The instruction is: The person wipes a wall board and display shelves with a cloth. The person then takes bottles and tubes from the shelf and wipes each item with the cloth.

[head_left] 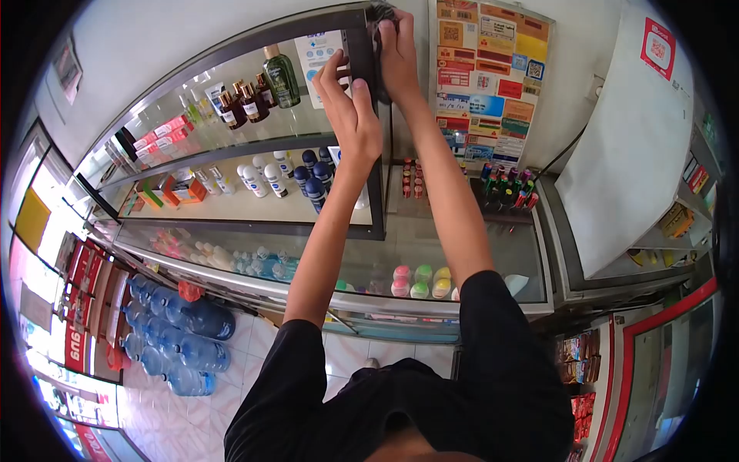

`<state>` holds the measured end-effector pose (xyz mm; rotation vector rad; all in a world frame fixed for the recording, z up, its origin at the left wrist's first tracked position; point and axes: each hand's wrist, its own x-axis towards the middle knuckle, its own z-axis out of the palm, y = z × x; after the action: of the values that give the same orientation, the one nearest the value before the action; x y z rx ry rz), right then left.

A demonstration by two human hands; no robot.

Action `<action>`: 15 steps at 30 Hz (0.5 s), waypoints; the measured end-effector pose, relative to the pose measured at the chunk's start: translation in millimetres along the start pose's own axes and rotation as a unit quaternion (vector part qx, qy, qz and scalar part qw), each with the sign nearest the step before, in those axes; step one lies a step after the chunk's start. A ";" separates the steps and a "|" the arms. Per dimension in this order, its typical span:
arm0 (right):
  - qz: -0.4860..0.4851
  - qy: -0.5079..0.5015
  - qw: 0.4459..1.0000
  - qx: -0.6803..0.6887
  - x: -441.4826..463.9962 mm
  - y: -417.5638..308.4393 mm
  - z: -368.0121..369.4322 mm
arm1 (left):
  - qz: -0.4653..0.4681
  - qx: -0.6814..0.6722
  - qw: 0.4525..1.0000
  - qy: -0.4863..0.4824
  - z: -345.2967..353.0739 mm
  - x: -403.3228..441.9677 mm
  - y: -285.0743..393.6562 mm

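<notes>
My right hand [399,63] reaches up to the top corner of a dark-framed glass display case [373,173]. Its fingers press a dark, crumpled cloth [382,13] against the side of the frame; part of the cloth is hidden by the hand. Just left of the same upright, my left hand [350,115] is raised with its fingers apart and holds nothing. Whether its fingertips touch the glass, I cannot tell. Behind that hand, inside the case, are a green bottle [282,77] and a white printed sheet [312,58].
Roll-on deodorants [275,179] and small boxes [185,187] fill the lower shelf. Below runs a glass counter [362,269] with colourful round containers inside. A board of cards [493,77] hangs on the wall. Several blue water jugs [177,339] cover floor at left.
</notes>
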<state>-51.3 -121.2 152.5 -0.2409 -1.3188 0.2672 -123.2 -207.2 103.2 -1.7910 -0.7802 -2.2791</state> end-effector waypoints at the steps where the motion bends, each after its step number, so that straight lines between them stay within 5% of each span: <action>1: 0.018 0.004 1.000 0.001 1.0 20.0 -0.3 | -0.002 -0.002 1.000 0.003 -0.2 -0.3 1.0; 7: 0.170 -0.035 0.980 -0.099 -104.5 67.3 -36.0 | 0.004 -0.002 1.000 0.002 0.3 -0.9 -0.7; 11: 0.178 -0.098 0.943 -0.262 -221.5 97.3 -69.3 | -0.010 -0.018 1.000 0.005 0.6 0.0 2.6; 15: 0.225 -0.128 0.912 -0.319 -230.0 83.2 -74.1 | -0.017 -0.027 0.999 0.008 1.4 -1.2 4.7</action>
<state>-36.1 -119.4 -102.5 -1.1049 -1.5732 0.2526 -119.8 -210.8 103.7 -1.7927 -0.7596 -2.3540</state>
